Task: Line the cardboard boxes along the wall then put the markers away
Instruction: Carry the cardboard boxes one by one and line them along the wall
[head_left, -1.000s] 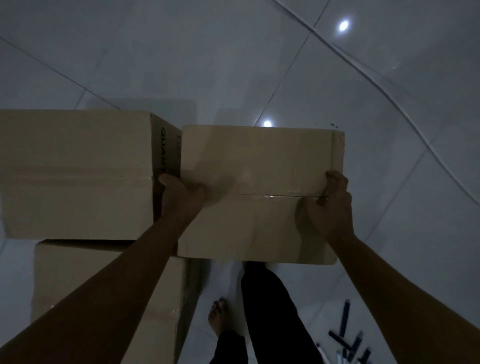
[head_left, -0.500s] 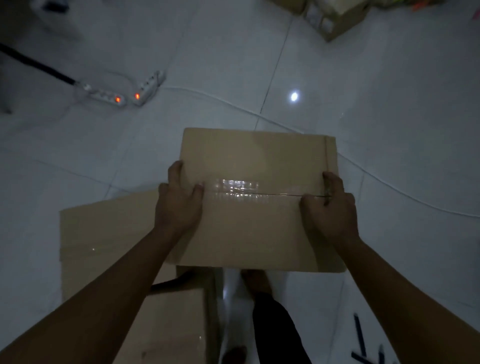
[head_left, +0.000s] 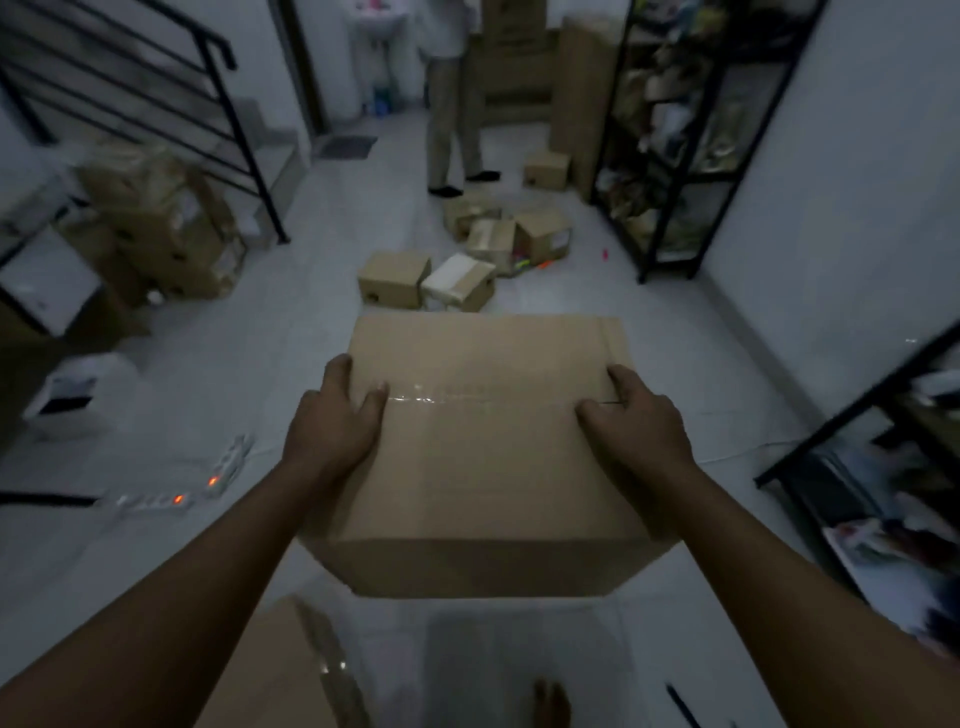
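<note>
I hold a taped brown cardboard box (head_left: 483, 467) in the air in front of me. My left hand (head_left: 335, 423) grips its left edge, thumb on top. My right hand (head_left: 636, 426) grips its right edge the same way. Another cardboard box (head_left: 275, 675) sits on the floor at the bottom left, beside my left forearm. A dark marker (head_left: 683, 706) lies on the tiles at the bottom right. Several smaller boxes (head_left: 395, 278) are scattered on the floor ahead.
A person (head_left: 454, 98) stands at the far end. Black shelving racks (head_left: 670, 135) line the right wall (head_left: 831, 182), with another rack (head_left: 883, 457) near my right. A stair railing (head_left: 156, 93) and stacked boxes (head_left: 166, 228) are on the left. Power strips (head_left: 176, 488) lie on the floor.
My head has lifted from the floor to the room ahead. Both hands still carry the box, which has left the stacked boxes on the left.
</note>
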